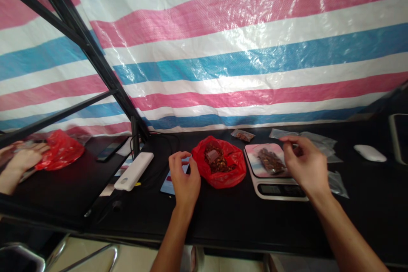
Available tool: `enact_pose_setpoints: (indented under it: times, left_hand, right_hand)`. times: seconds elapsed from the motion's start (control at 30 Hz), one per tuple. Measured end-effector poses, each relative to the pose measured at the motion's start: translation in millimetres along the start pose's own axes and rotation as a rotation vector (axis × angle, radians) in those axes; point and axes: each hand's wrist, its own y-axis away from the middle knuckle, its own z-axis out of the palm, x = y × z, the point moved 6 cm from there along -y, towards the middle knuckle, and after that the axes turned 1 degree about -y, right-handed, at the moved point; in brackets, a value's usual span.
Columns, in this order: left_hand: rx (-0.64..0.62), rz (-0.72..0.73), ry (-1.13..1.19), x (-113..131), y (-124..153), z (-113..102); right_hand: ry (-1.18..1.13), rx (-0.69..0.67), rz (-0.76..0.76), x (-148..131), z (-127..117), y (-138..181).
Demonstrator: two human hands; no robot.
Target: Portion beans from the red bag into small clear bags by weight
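Observation:
My left hand [185, 177] hangs curled just left of a red plastic bag [234, 170], and its fingers hide whatever lies under them. The bag is open, with dried reddish-brown pieces [213, 159] heaped inside. My right hand [304, 161] is open above the back right corner of a white digital kitchen scale [277, 190]. On the scale's patterned top lies a clear bag of similar dried pieces [270, 161], not touched by either hand.
Loose clear plastic bags [318, 142] and a small packet [242, 135] lie on the black table [204, 225]. A white power bank [134, 171], white mouse [369, 153], phone [110, 151] and metal frame [132, 136] are nearby. A co-worker's hand [27, 157] works beside another red bag [60, 150].

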Motion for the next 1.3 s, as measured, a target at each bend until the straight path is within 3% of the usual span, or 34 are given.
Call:
enact_pose_setpoints:
  times: [0.13, 0.27, 0.4, 0.5, 0.63, 0.77, 0.87, 1.0, 1.3]
  left_hand:
    - [0.001, 0.030, 0.026, 5.4, 0.4, 0.8]
    - [0.002, 0.020, 0.038, 7.3, 0.2, 3.1]
    - [0.003, 0.016, 0.045, 8.1, -0.7, 3.5]
    - [-0.017, -0.003, 0.059, 6.2, -1.5, 4.1]
    - [-0.026, -0.033, 0.064, 2.6, -1.9, 2.9]
    - [-0.040, -0.045, 0.065, 1.6, -2.0, 1.6]
    - [-0.043, -0.039, 0.073, 3.3, -2.3, 1.2]
    - [-0.052, -0.038, 0.087, 5.5, -2.2, 2.4]
    - [-0.081, -0.033, 0.076, 2.3, -1.5, 4.0]
  right_hand:
    - [0.264, -0.125, -0.121, -7.5, 14.8, 8.3]
    - [0.451, -0.236, -0.131, -5.3, 29.6, 17.2]
    - [0.328, -0.323, -0.087, 1.1, 37.8, 17.1]
    - [0.137, -0.273, -0.091, -5.3, 35.1, 12.7]
    - [-0.086, -0.161, -0.183, -38.5, 26.7, 12.6]
    - [-0.205, -0.176, -0.340, -81.9, 31.5, 26.3]
    - [-0.177, -0.297, -0.490, -104.8, 50.4, 43.1]
    - [0.001, -0.487, -0.509, -107.9, 80.8, 58.8]
    - [0.170, -0.551, -0.551, -98.4, 96.6, 68.2]
